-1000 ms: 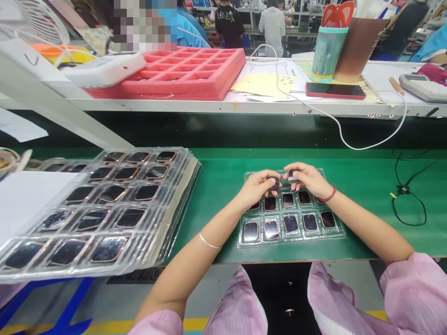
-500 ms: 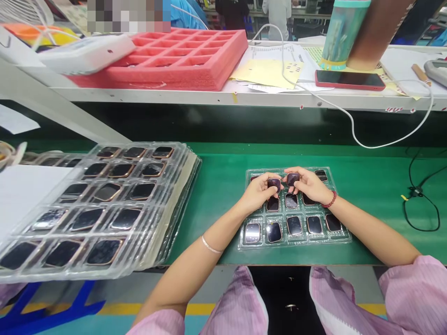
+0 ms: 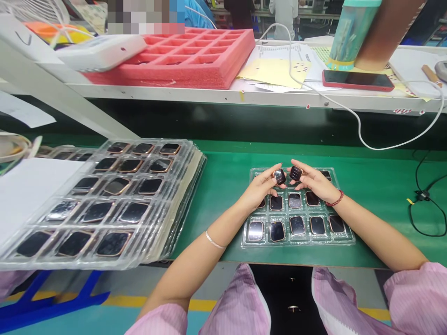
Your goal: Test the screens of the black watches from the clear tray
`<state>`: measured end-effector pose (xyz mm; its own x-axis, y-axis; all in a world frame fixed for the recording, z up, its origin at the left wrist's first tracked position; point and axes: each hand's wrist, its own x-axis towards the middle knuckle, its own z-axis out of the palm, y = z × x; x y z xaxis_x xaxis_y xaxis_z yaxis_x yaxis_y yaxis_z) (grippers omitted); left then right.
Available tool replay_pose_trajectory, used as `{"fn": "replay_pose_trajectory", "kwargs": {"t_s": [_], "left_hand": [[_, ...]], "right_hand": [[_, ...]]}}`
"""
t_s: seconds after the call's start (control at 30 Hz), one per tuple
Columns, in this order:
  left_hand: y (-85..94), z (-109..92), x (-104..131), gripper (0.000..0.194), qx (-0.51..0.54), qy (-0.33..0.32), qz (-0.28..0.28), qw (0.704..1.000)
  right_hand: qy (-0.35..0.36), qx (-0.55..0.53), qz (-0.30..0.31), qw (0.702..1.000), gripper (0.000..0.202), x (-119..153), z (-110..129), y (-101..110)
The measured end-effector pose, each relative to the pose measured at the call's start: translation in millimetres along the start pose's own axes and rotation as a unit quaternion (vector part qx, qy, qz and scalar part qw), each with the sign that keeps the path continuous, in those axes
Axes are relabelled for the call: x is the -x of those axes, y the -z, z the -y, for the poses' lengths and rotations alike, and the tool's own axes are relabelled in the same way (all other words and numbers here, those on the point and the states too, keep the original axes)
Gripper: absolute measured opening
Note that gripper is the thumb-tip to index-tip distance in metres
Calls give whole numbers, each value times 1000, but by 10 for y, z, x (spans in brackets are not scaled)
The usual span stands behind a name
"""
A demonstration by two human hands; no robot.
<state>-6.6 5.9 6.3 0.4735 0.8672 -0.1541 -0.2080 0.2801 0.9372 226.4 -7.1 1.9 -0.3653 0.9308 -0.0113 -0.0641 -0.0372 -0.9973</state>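
Observation:
My left hand grips a smartwatch case without a strap, tilted between thumb and fingers. A second smartwatch case, dark-faced with small light marks on its screen, is pinched in my right hand. Both are held close together above the far row of a clear plastic tray. Several dark square watch cases sit in the tray's pockets, among them one watch case in the near row. My hands hide part of the far row.
To the left, a tall stack of clear trays holds more watch cases, with a white sheet beside it. A shelf above carries a red foam tray, papers and a phone. A white cable hangs down; a black cable lies right.
Both hands have lifted slightly and tilted the two watch cases, and light marks now show on the right one's screen. The whole view has shifted a little.

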Motion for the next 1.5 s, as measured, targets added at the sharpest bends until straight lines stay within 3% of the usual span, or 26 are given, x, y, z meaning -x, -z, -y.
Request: {"fn": "replay_pose_trajectory", "kwargs": {"t_s": [0.2,0.6,1.33,1.5], "left_hand": [[55,80,-55,75,-24,-22,36,999],[25,71,-55,70,-43,-35,63,997],[42,65,-20,63,-60,-28,49,997],[5,39,1,49,-43,-8,19,999]], "right_hand": [[3,8,3,1000,59,-20,-71,88],[14,45,21,999,49,-6,-39,46],[29,52,39,997,47,-25,-80,23],[-5,9,19,1000,50,-52,-77,34]]}}
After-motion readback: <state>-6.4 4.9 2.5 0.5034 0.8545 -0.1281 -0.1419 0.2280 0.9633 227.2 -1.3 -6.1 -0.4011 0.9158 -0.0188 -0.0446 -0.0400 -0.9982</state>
